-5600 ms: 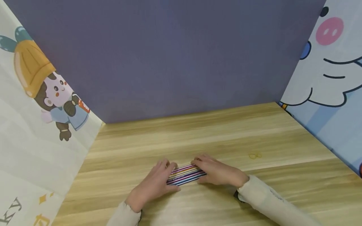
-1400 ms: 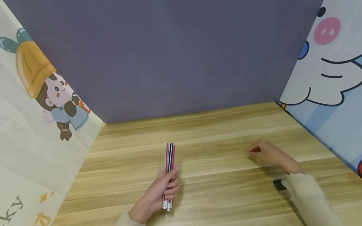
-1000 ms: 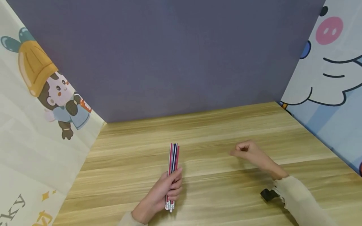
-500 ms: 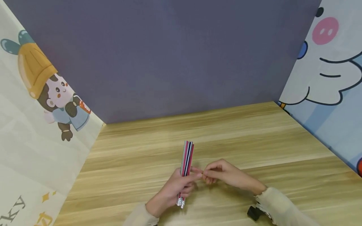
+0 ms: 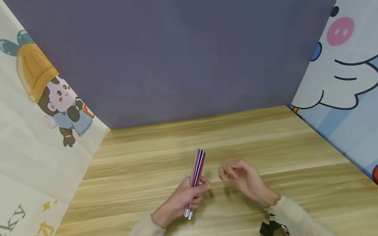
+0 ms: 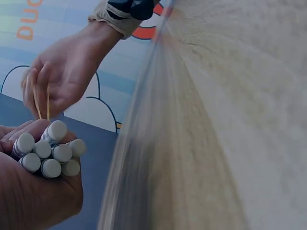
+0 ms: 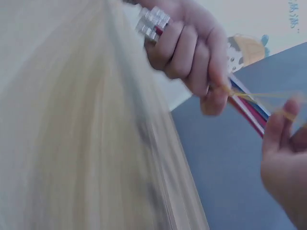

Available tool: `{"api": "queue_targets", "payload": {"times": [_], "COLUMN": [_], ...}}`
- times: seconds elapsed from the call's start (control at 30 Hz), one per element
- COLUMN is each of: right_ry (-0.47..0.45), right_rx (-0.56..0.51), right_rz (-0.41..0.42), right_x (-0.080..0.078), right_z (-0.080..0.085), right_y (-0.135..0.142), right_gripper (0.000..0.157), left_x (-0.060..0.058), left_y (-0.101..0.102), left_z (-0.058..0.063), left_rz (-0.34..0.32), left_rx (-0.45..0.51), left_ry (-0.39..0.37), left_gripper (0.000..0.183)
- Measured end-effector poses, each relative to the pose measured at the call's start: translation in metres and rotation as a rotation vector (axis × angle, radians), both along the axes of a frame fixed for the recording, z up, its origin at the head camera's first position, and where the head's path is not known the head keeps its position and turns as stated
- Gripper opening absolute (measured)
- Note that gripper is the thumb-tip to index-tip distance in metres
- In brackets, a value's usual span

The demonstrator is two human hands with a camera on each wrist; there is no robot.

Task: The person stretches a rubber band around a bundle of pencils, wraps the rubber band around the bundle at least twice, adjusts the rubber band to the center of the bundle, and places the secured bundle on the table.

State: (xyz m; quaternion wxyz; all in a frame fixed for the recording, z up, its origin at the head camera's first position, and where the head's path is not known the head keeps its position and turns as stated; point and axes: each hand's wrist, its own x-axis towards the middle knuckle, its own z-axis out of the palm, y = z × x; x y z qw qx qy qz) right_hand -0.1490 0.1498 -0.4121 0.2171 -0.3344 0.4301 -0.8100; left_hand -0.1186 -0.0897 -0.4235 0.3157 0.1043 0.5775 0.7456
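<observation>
A bundle of several striped pencils (image 5: 198, 167) stands nearly upright in my left hand (image 5: 184, 198), whose fingers wrap round its lower half. Their white eraser ends (image 6: 51, 167) stick out below the fist. To the right, my right hand (image 5: 246, 182) is raised with bent fingers hooked in a thin yellow rubber band (image 7: 268, 95). In the right wrist view the band stretches from those fingers to the left thumb and fingertip, beside the pencils. Whether it passes round any pencil is hard to tell.
The wood-grain table (image 5: 141, 154) runs back to a grey-blue panel (image 5: 189, 65). Printed cartoon sheets flank it: the left sheet (image 5: 17, 157) and the right sheet (image 5: 348, 131). A black wrist device (image 5: 267, 228) sits under the right sleeve.
The pencils, earlier flat between both hands, came upright in my left hand. My right hand took the rubber band from the table, brought it to the left fingers, then drew slightly away.
</observation>
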Motion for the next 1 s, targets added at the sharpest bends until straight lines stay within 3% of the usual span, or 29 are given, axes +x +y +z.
{"api": "queue_targets", "payload": {"times": [0.07, 0.13, 0.33, 0.43, 0.6, 0.7, 0.83, 0.93, 1.0], "right_ry": [-0.016, -0.026, -0.044, -0.026, 0.135, 0.257, 0.401, 0.423, 0.419], "right_rx": [-0.038, -0.003, 0.076, 0.161, 0.334, 0.415, 0.561, 0.606, 0.580], "right_rz": [0.068, 0.088, 0.163, 0.167, 0.002, -0.123, -0.370, -0.474, -0.468], "right_x": [0.001, 0.001, 0.002, 0.005, 0.008, 0.007, 0.006, 0.005, 0.005], "right_z": [0.002, 0.002, -0.001, -0.002, -0.002, -0.002, 0.002, 0.006, 0.009], "right_y": [0.001, 0.001, -0.003, -0.006, -0.003, 0.000, 0.005, 0.008, 0.010], "right_gripper": [0.034, 0.034, 0.045, 0.042, 0.039, 0.034, 0.035, 0.045, 0.051], "left_x": [0.000, -0.001, -0.003, 0.000, 0.005, 0.008, 0.012, 0.015, 0.016], "left_y": [-0.002, -0.004, -0.012, -0.010, -0.002, -0.002, -0.005, -0.005, -0.004], "left_z": [0.001, 0.003, 0.007, 0.009, 0.009, 0.009, 0.010, 0.009, 0.009], "left_rz": [-0.002, 0.018, 0.148, 0.090, -0.056, -0.094, -0.125, -0.140, -0.155], "left_rx": [-0.002, -0.013, -0.015, -0.046, -0.121, -0.143, -0.181, -0.203, -0.205], "left_ry": [0.006, 0.010, -0.005, 0.029, 0.138, 0.190, 0.239, 0.244, 0.241], "left_gripper": [0.016, 0.018, 0.017, 0.019, 0.025, 0.025, 0.033, 0.039, 0.037]}}
